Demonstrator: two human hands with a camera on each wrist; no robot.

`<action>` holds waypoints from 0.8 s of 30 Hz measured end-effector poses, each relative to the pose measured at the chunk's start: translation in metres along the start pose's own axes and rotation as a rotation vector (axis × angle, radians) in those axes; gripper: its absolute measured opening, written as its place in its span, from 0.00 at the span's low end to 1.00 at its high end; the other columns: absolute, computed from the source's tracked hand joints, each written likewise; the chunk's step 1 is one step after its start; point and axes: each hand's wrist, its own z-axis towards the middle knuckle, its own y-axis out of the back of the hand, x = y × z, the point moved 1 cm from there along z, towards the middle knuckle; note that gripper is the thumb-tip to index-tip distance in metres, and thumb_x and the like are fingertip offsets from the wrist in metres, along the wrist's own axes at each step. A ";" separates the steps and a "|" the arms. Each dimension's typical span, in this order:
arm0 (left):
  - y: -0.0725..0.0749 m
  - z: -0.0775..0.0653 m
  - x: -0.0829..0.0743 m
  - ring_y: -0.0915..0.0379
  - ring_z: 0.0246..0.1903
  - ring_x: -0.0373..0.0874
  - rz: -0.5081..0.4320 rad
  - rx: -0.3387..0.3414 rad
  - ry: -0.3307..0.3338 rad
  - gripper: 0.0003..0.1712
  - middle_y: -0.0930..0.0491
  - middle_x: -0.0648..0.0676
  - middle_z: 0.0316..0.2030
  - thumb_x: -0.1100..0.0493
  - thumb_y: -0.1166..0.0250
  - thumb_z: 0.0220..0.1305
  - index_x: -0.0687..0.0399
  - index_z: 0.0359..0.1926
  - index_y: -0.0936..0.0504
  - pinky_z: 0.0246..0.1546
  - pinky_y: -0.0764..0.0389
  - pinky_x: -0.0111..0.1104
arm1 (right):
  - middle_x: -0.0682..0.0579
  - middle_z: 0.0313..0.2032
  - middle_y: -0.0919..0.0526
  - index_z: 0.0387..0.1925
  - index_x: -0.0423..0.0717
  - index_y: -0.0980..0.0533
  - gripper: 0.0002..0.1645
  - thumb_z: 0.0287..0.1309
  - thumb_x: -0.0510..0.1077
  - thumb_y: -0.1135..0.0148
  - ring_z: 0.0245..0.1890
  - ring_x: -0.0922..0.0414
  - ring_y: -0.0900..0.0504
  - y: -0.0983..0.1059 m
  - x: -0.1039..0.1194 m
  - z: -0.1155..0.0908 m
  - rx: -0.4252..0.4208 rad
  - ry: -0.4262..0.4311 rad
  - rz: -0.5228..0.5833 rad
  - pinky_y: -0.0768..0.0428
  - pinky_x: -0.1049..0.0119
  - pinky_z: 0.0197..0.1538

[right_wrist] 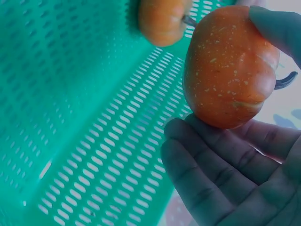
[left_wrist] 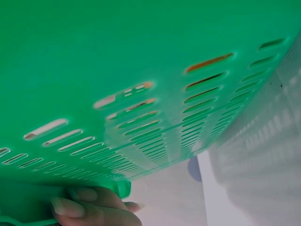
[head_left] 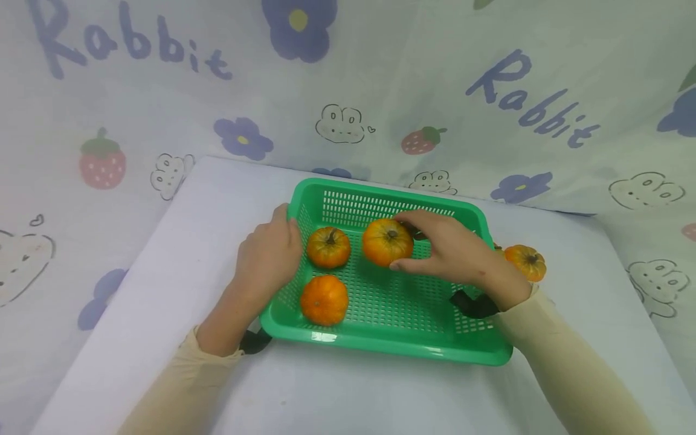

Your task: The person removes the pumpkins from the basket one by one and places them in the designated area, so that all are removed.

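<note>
Two holds at once: gripping at the left, pinching at the right. With the right hand (head_left: 448,249), holding the raised pumpkin (head_left: 383,246) over the floor of the green basket (head_left: 380,350), near its middle, pointing the stem upward. Pressing the thumb on the near side and the fingers on the far side, opening only about as wide as the fruit; in the right wrist view, stretching the other fingers loosely below it. With the left hand (head_left: 266,251), gripping the basket's left rim, closing narrowly round the edge. For good handling, probably calling for gentle, even pressure across the broad sides, relying on the flesh rather than the stem. By judgement, also calling for slow movement well clear of the far-left pumpkin (head_left: 328,249) and the near-left pumpkin (head_left: 324,301), both resting inside along the left wall, so as not to be knocking or rolling either. Likely needing firm bracing at the left rim against any sliding on the white table (head_left: 228,187). Beyond the right wall, showing an outside pumpkin (head_left: 525,262), resting near the right wrist.
</note>
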 end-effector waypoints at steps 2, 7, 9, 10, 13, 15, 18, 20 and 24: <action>0.000 0.000 -0.001 0.18 0.40 0.69 0.004 -0.002 -0.002 0.32 0.18 0.74 0.45 0.51 0.63 0.83 0.67 0.76 0.39 0.37 0.19 0.61 | 0.48 0.65 0.23 0.72 0.44 0.30 0.51 0.57 0.66 0.24 0.59 0.49 0.19 0.004 -0.001 -0.007 -0.017 0.001 -0.001 0.21 0.48 0.62; 0.001 0.000 -0.001 0.19 0.42 0.71 0.007 0.007 0.005 0.32 0.19 0.75 0.46 0.51 0.64 0.84 0.66 0.77 0.40 0.39 0.19 0.62 | 0.49 0.63 0.22 0.71 0.44 0.29 0.48 0.58 0.63 0.24 0.57 0.51 0.19 0.017 -0.006 -0.026 -0.065 0.020 0.017 0.19 0.48 0.59; 0.002 0.000 -0.001 0.19 0.43 0.71 0.008 0.012 0.011 0.32 0.19 0.75 0.47 0.51 0.64 0.84 0.66 0.77 0.41 0.40 0.20 0.63 | 0.49 0.62 0.21 0.71 0.43 0.29 0.46 0.60 0.60 0.24 0.57 0.51 0.18 0.022 -0.008 -0.034 -0.086 0.030 0.025 0.19 0.47 0.58; 0.002 0.000 -0.001 0.19 0.44 0.72 0.009 0.015 0.012 0.32 0.19 0.75 0.48 0.51 0.64 0.84 0.66 0.77 0.41 0.40 0.20 0.63 | 0.49 0.61 0.21 0.72 0.43 0.29 0.45 0.60 0.58 0.24 0.56 0.51 0.18 0.024 -0.010 -0.038 -0.098 0.031 0.026 0.19 0.47 0.58; 0.003 -0.001 -0.001 0.19 0.44 0.72 0.007 0.019 0.011 0.33 0.19 0.76 0.49 0.51 0.64 0.83 0.67 0.77 0.42 0.41 0.20 0.63 | 0.51 0.61 0.20 0.73 0.44 0.30 0.44 0.61 0.55 0.24 0.56 0.51 0.17 0.031 -0.015 -0.052 -0.136 0.012 0.029 0.18 0.47 0.57; 0.003 -0.001 -0.002 0.19 0.44 0.72 0.006 0.018 0.008 0.33 0.20 0.76 0.49 0.51 0.64 0.83 0.68 0.77 0.42 0.41 0.20 0.63 | 0.52 0.61 0.20 0.73 0.45 0.30 0.44 0.60 0.54 0.23 0.55 0.51 0.17 0.034 -0.019 -0.062 -0.161 -0.017 0.028 0.18 0.46 0.57; 0.003 -0.001 -0.002 0.19 0.44 0.72 -0.004 0.018 0.007 0.33 0.20 0.76 0.49 0.51 0.64 0.84 0.68 0.78 0.42 0.41 0.20 0.64 | 0.51 0.62 0.20 0.72 0.45 0.30 0.44 0.60 0.53 0.22 0.56 0.48 0.17 0.038 -0.024 -0.076 -0.182 -0.074 0.035 0.19 0.43 0.57; 0.003 -0.001 -0.002 0.19 0.43 0.72 -0.008 0.020 0.006 0.33 0.20 0.76 0.49 0.50 0.64 0.84 0.67 0.78 0.42 0.41 0.20 0.64 | 0.49 0.63 0.21 0.73 0.45 0.30 0.45 0.59 0.53 0.21 0.57 0.46 0.17 0.039 -0.027 -0.085 -0.192 -0.112 0.043 0.21 0.40 0.58; 0.003 -0.002 -0.002 0.19 0.43 0.70 -0.011 0.028 0.008 0.33 0.20 0.75 0.49 0.50 0.65 0.84 0.66 0.78 0.42 0.40 0.20 0.63 | 0.45 0.65 0.22 0.75 0.45 0.32 0.47 0.60 0.53 0.22 0.57 0.40 0.18 0.042 -0.033 -0.100 -0.206 -0.140 0.044 0.21 0.37 0.56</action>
